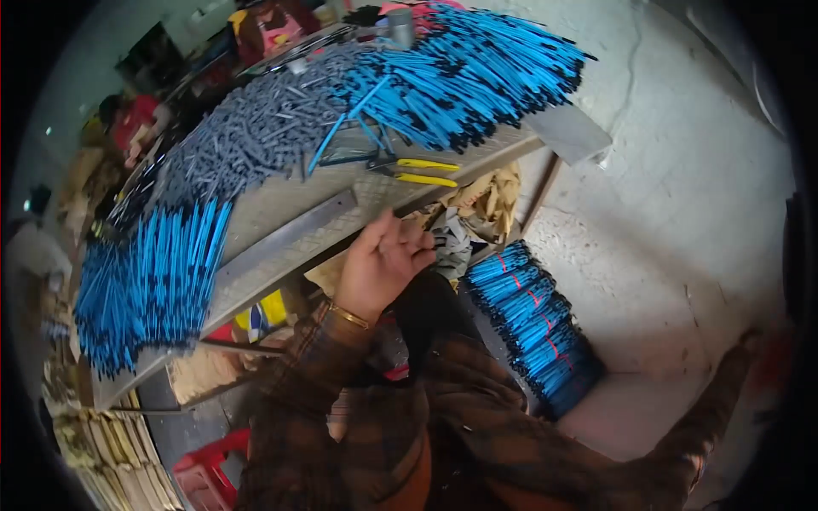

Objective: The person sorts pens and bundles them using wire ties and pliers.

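Note:
My left hand (385, 258) is in front of the table's near edge, its fingers curled. A small dark bit shows at its fingertips, too small to name. My right arm stretches far out to the right, and my right hand (750, 339) is dim and blurred near the picture's rim. Pliers with yellow handles (428, 171) lie on the table just beyond my left hand. Thin blue rods with black ends (464, 77) make a large pile at the far right of the table, and more blue rods (162, 272) lie at its left. Between them are heaped small grey pieces (264, 119).
A flat metal bar (285, 234) lies along the table (341, 204). Beside my legs, bundles of blue rods with red ties (537, 319) are stacked low. Crumpled brown paper (490, 204) is under the table. A red stool (209, 473) stands lower left. Other people (136, 123) sit across the table.

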Tool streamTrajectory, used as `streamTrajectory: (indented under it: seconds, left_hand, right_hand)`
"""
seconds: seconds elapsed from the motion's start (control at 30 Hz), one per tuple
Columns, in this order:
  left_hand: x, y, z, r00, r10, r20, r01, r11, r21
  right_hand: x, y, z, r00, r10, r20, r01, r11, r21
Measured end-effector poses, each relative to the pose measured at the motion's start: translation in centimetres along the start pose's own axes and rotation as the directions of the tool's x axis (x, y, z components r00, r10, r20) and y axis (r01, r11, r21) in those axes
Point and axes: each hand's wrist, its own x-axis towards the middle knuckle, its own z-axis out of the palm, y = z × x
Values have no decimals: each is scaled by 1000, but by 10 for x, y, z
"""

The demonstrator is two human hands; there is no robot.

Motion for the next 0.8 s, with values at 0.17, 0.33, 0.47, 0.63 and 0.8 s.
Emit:
streamTrajectory:
  seconds: [0.17, 0.33, 0.47, 0.63, 0.8]
  left_hand:
    - [6, 4, 9, 999, 25, 43, -26, 999, 38]
    - [-2, 13, -4, 999, 23, 44, -22, 1000, -13]
    - [-17, 27, -9, 996, 46, 75, -42, 998, -54]
    - [-7, 25, -16, 993, 44, 111, -34, 995, -92]
    - [-18, 32, -18, 958, 267, -109, -127, 730, 671]
  right_hand:
    - [-100, 53, 37, 982, 151, -111, -170, 967, -189]
    - [-201, 60, 78, 963, 231, 136, -212, 967, -142]
    - [-275, 44, 130, 896, 176, 408, -4, 921, -389]
    - [-386, 27, 208, 609, 148, 780, 195, 924, -328]
    - [-593, -24, 352, -178, -230, 957, 518, 805, 290]
